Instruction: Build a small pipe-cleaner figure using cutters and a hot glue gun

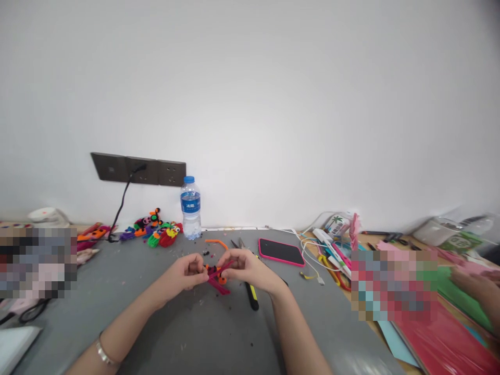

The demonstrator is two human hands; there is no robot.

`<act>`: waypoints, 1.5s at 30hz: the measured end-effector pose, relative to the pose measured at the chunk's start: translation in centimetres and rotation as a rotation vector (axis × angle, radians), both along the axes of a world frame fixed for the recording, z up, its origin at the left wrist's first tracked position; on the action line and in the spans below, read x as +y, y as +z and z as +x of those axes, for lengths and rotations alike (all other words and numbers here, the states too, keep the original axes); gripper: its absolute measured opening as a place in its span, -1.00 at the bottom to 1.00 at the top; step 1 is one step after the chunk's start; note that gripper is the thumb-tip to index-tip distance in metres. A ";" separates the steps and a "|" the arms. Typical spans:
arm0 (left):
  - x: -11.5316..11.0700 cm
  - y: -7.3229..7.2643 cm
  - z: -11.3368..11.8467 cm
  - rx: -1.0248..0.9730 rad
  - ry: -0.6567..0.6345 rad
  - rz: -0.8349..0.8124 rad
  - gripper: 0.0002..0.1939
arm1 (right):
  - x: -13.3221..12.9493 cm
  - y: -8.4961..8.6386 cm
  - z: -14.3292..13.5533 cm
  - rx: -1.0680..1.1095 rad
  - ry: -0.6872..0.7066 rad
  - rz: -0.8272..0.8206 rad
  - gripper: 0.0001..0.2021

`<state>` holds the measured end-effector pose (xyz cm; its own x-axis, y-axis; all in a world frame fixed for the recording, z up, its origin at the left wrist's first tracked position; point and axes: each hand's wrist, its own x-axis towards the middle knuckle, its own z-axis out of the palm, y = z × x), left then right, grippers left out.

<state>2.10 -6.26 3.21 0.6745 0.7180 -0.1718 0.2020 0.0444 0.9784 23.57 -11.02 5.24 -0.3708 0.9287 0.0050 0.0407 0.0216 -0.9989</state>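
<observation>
Over the grey mat (164,333), my left hand (186,274) pinches the left side of a small pipe-cleaner figure (219,280) in magenta, orange and dark colours. My right hand (244,268) has thumb and fingers closed on its right side. Magenta strands hang below, between the hands. Pliers or scissors with black and yellow handles (252,298) lie partly behind my right hand. An orange pipe cleaner (217,241) rests just beyond the hands, near small dark bits.
A water bottle (191,208) stands by the wall, beside colourful pipe-cleaner figures (169,234). A pink-edged phone (281,252), white cables (308,252) and yellow-handled scissors (332,271) lie right. Another person's hand (478,289) is at the far right over coloured sheets.
</observation>
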 end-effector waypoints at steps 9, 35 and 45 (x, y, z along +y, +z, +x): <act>-0.2 -0.1 0.3 0.065 0.026 0.116 -0.56 | 0.8 -0.9 -1.2 0.078 -0.120 -0.014 -0.77; -0.8 0.0 0.2 -0.146 0.032 -0.061 -0.64 | 0.5 -0.8 -2.9 0.139 -0.151 0.063 -0.71; -0.4 0.4 0.2 -0.304 0.415 0.003 -0.61 | 0.5 -2.2 -5.5 0.159 -0.319 0.332 -0.81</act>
<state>2.34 -6.65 3.63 0.3519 0.9360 -0.0099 -0.1255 0.0576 0.9904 18.03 -10.54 3.00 -0.0380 0.9346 0.3537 -0.0555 0.3514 -0.9346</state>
